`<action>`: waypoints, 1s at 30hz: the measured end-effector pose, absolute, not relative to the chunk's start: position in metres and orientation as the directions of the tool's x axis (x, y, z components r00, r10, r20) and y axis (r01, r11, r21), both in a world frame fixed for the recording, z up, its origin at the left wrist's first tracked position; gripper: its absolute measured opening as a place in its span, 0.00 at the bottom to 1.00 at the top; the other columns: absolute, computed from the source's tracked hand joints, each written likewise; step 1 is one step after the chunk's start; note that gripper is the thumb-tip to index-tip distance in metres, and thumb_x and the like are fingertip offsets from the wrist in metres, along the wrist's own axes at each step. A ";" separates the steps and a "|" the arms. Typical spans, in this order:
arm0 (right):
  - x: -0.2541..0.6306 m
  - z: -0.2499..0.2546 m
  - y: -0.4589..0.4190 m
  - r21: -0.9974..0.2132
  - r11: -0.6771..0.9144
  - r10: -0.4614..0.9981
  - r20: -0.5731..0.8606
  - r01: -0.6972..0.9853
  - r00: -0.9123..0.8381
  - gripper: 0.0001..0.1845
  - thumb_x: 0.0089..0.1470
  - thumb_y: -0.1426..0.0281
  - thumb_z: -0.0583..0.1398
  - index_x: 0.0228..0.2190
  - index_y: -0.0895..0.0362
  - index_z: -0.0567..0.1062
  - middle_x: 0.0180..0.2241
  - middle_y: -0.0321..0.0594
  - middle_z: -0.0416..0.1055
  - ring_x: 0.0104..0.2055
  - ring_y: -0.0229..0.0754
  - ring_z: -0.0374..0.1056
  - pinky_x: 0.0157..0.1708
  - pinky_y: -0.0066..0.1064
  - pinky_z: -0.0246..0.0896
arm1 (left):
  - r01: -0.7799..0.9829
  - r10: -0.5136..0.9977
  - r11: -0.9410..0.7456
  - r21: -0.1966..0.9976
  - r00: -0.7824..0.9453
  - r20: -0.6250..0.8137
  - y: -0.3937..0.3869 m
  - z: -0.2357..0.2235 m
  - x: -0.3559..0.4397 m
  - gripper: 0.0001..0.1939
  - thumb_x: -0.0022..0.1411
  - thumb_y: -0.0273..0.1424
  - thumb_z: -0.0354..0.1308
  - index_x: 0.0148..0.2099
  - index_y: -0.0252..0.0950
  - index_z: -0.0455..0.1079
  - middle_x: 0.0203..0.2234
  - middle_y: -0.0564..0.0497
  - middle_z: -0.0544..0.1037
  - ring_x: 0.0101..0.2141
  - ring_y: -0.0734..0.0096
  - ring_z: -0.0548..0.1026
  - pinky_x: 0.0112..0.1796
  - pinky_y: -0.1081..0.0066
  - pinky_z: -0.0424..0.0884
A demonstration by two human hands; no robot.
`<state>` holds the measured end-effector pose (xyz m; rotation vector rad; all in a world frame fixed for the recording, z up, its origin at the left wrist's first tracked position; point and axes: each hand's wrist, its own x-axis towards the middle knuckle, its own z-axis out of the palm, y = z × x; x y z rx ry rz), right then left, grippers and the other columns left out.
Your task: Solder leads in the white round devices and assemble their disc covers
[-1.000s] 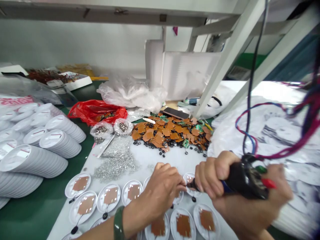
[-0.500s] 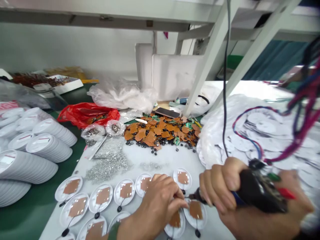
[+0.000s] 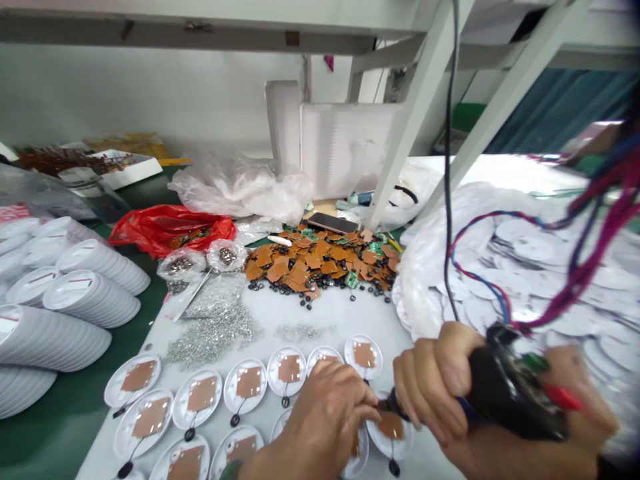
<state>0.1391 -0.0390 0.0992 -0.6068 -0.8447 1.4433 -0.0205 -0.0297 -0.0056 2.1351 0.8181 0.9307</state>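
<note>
My right hand (image 3: 435, 383) is wrapped round a black electric screwdriver (image 3: 515, 390), its tip pointing left. The fingers of my left hand (image 3: 325, 413) are pinched together at the screwdriver's tip; what they hold, if anything, is hidden. Beneath both hands lies a white round dish (image 3: 406, 437) with a brown square board in it and a black disc on a wire. Another white dish (image 3: 363, 460) is mostly covered by my left hand. Several similar dishes stand in rows to the left, among them one dish (image 3: 246, 405) with a brown board (image 3: 249, 382).
A heap of brown boards (image 3: 310, 260) and small black discs lies behind, with silver screws (image 3: 215, 333) spread to its left. Stacked white dishes (image 3: 75, 333) stand far left. At right sits a plastic bag of white discs (image 3: 530, 253). A black cable (image 3: 449, 167) hangs down near my right hand.
The view has shifted slightly. My left hand has moved a little down and right against the dishes, uncovering more of the one behind it. The screwdriver stays at its fingertips.
</note>
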 end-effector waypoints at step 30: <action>0.171 0.045 -0.051 -0.882 0.058 0.992 0.104 -0.468 -0.072 0.31 0.60 0.42 0.53 0.26 0.54 0.77 0.17 0.39 0.67 0.19 0.41 0.60 0.21 0.33 0.57 | 0.482 0.431 -0.868 0.119 0.612 0.663 -0.065 -0.054 0.001 0.05 0.72 0.27 0.58 0.41 0.37 0.75 0.40 0.54 0.81 0.45 0.64 0.74 0.61 0.56 0.58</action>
